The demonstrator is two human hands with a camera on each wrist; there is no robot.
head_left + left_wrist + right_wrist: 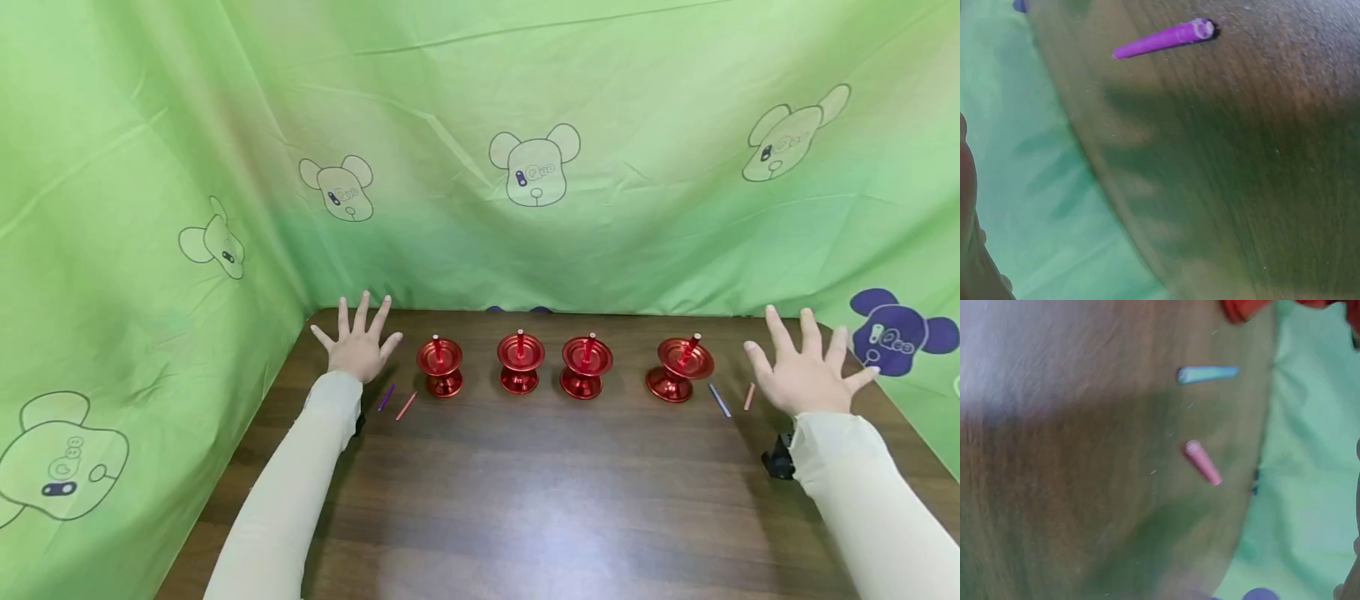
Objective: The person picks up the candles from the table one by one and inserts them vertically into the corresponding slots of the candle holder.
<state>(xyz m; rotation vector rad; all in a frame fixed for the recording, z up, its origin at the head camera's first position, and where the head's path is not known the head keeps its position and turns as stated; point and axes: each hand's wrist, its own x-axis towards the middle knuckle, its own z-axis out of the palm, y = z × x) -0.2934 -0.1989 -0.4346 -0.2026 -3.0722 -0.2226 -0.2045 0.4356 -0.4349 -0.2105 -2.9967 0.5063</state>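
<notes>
My left hand [358,353] is held over the table's far left side, fingers straight and spread, with nothing in it. Close by on the tabletop lie a slim purple stick [386,397], seen large in the left wrist view as a tapered stick [1166,39], and a slim pink stick [406,406]. On the far right my right hand [810,377] is likewise spread and holds nothing. A blue stick [718,400] and a short pink stick [749,397] lie to its left; the right wrist view shows the same blue stick [1209,374] and pink stick [1202,462].
Several shiny red pedestal candle holders stand in a row between the hands: leftmost holder [444,384], second holder [519,382], third holder [581,386], rightmost holder [669,385]. Each has an upright red post in its dish. A green curtain [420,100] hangs behind and left of the wooden table [525,500].
</notes>
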